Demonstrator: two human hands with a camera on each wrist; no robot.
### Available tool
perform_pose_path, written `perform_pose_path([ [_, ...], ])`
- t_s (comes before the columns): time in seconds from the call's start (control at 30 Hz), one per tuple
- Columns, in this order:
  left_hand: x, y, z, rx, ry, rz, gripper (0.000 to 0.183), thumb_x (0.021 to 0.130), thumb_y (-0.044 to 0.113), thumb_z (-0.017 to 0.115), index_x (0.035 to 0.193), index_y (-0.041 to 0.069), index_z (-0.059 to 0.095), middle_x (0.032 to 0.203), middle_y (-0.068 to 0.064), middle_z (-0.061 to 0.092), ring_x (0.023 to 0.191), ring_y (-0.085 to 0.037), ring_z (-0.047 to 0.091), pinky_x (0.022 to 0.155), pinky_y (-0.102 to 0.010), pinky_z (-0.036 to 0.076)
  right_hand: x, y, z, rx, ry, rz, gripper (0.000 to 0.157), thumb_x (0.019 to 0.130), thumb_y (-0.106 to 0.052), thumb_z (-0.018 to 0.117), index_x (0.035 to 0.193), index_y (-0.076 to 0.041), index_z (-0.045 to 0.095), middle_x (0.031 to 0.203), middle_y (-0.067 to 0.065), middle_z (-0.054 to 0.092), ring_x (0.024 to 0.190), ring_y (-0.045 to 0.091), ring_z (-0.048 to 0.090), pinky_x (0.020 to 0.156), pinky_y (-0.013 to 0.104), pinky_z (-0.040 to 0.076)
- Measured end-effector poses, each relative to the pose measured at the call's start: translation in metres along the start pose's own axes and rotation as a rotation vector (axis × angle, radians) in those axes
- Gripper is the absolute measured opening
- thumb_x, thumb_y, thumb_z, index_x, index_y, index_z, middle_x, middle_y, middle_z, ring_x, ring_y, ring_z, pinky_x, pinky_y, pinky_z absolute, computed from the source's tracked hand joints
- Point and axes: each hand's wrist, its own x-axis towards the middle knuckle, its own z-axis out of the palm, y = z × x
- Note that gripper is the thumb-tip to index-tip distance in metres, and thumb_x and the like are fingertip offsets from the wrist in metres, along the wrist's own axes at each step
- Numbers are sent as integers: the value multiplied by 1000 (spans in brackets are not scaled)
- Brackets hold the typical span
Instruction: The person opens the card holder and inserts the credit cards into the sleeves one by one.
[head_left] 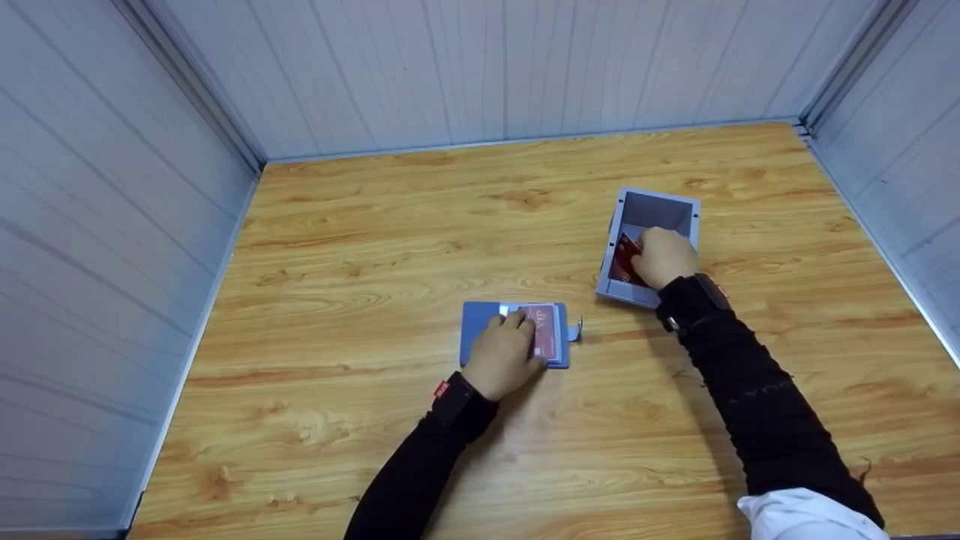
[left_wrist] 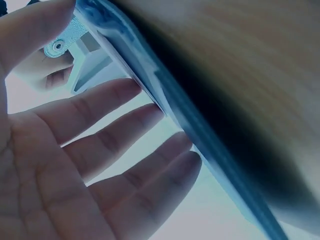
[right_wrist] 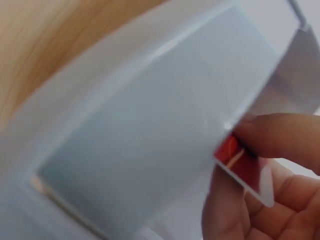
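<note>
A blue card holder (head_left: 476, 324) lies opened out on the table, a pink VIP card (head_left: 547, 341) showing in its right side. On it rests my left hand (head_left: 502, 361); in the left wrist view its fairly straight fingers touch the holder's pages (left_wrist: 165, 102). Farther right, my right hand (head_left: 666, 256) reaches into a grey open-topped box (head_left: 656, 211). Thumb and fingers pinch a red card (right_wrist: 242, 165) beside the box's inner wall in the right wrist view. Seen from the head, red (head_left: 624, 259) shows along the box's left side; whether it is one card or more I cannot tell.
Everything stands on a wood-grain table (head_left: 337, 247). Pale panel walls (head_left: 465, 67) enclose it at the back and on both sides. The holder's snap tab (head_left: 575, 330) sticks out toward the box.
</note>
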Motion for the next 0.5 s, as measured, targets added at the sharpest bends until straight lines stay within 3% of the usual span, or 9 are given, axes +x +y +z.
perform_pose_path([
  [0.17,2,8,2,81,50,18,48,85,42,71,107,0,68,116,-16,66,99,-32,60,86,-42,53,-9,-2,-10,34,91,-25,13,88,-10,55,80,0,59,65,9,53,61,27,50,55,34,33],
  [0.27,5,13,4,107,86,18,46,85,41,71,100,-2,68,107,-17,67,96,-32,60,83,-41,53,-14,-5,-16,64,144,-21,19,91,-13,55,94,3,65,76,17,62,65,30,54,57,36,36],
  [0.5,9,27,8,75,63,-75,53,83,43,73,102,-5,65,101,-18,63,92,-29,58,71,-38,58,-24,-11,-25,139,237,12,23,94,-18,57,101,0,67,86,20,68,66,30,56,56,34,33],
])
